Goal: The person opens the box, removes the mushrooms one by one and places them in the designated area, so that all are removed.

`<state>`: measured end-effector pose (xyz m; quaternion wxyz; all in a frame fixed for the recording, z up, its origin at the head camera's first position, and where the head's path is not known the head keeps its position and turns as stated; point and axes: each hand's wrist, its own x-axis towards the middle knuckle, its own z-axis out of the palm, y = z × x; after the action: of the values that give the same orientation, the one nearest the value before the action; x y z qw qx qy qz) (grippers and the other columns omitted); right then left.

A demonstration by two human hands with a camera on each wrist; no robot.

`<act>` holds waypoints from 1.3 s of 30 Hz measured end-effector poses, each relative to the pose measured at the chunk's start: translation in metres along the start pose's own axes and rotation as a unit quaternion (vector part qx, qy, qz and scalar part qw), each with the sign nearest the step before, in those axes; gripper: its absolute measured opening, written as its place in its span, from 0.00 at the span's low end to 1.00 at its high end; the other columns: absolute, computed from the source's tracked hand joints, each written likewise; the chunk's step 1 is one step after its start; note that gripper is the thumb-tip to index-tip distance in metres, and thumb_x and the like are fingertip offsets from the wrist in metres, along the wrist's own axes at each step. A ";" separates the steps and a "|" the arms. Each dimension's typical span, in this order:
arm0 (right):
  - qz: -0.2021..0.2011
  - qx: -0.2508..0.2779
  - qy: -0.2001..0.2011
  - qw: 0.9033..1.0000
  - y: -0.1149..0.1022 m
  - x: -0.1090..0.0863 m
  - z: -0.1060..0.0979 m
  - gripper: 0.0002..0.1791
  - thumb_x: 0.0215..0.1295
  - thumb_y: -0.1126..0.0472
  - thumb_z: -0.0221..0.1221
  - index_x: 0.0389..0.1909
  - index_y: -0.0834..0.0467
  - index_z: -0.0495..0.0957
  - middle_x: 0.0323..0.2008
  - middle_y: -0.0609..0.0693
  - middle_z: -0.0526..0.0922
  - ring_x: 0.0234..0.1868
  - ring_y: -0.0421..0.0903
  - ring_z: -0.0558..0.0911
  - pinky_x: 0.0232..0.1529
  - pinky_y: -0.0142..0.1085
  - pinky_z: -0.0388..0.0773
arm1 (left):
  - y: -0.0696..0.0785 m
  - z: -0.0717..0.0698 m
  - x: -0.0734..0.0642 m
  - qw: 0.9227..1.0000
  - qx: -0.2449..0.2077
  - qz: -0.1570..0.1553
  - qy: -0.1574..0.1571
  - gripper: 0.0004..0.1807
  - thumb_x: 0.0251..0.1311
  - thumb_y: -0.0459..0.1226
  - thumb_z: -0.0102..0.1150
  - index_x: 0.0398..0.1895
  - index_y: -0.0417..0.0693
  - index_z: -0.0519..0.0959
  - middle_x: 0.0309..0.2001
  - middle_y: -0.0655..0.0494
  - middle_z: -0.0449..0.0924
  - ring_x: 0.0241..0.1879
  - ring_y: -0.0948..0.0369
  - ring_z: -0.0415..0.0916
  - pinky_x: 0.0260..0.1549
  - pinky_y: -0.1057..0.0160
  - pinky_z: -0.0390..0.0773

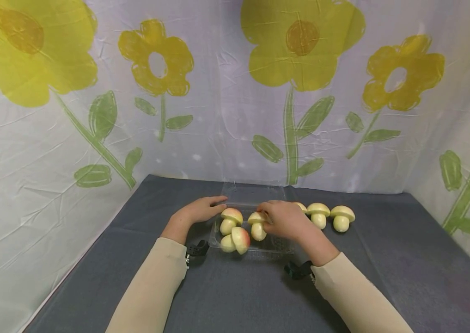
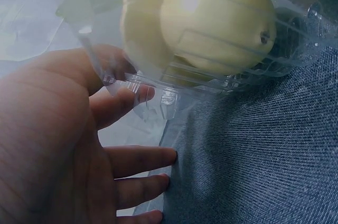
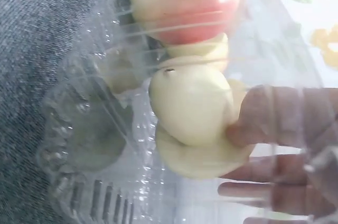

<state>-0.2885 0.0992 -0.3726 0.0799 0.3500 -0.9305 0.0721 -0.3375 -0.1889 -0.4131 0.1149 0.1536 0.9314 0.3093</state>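
A clear plastic clamshell box (image 1: 274, 247) lies on the dark cloth, its lid (image 1: 253, 192) raised at the back. Inside are pale yellow toy mushrooms with reddish blush: one upright at the back left (image 1: 227, 225), one tipped over in front (image 1: 241, 239). My right hand (image 1: 286, 219) pinches a third mushroom (image 1: 258, 231) by its cap, inside the box; in the right wrist view this mushroom (image 3: 190, 102) shows through the clear wall. At the box's left side, my left hand (image 1: 201, 210) pinches the rim between thumb and index finger, its other fingers (image 2: 142, 160) extended.
To the right of the box, two mushrooms stand in a row on the cloth, one (image 1: 318, 215) nearer and one (image 1: 342, 218) farther right. Another (image 1: 300, 206) is partly hidden behind my right hand. A flower-printed curtain (image 1: 210, 138) borders the table's back and sides.
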 end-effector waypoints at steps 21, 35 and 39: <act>0.051 0.030 -0.014 0.998 0.010 -0.011 -0.036 0.19 0.59 0.64 0.65 0.54 0.53 0.85 0.44 0.50 0.85 0.31 0.44 0.76 0.24 0.39 0.70 | -0.002 0.001 0.002 1.000 0.007 0.004 0.003 0.32 0.80 0.55 0.44 0.81 0.57 0.61 0.77 0.46 0.61 0.75 0.43 0.59 0.69 0.37 0.64; 0.091 0.064 -0.029 0.993 0.023 -0.022 -0.056 0.18 0.60 0.63 0.65 0.52 0.50 0.85 0.42 0.45 0.84 0.32 0.44 0.75 0.31 0.42 0.73 | -0.001 0.001 0.000 1.000 0.006 0.000 0.004 0.32 0.80 0.55 0.45 0.81 0.58 0.61 0.77 0.46 0.62 0.75 0.43 0.60 0.70 0.37 0.64; 0.108 0.068 -0.034 0.991 0.028 -0.026 -0.060 0.18 0.60 0.63 0.66 0.52 0.51 0.84 0.42 0.46 0.84 0.32 0.45 0.76 0.32 0.43 0.74 | 0.000 0.001 -0.001 1.000 0.005 -0.001 0.002 0.32 0.80 0.55 0.45 0.81 0.58 0.61 0.77 0.46 0.61 0.75 0.43 0.59 0.70 0.37 0.64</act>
<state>-0.2819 0.1477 -0.3210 0.0162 0.2545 -0.9580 0.1314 -0.3366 -0.1885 -0.4137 0.1130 0.1524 0.9333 0.3050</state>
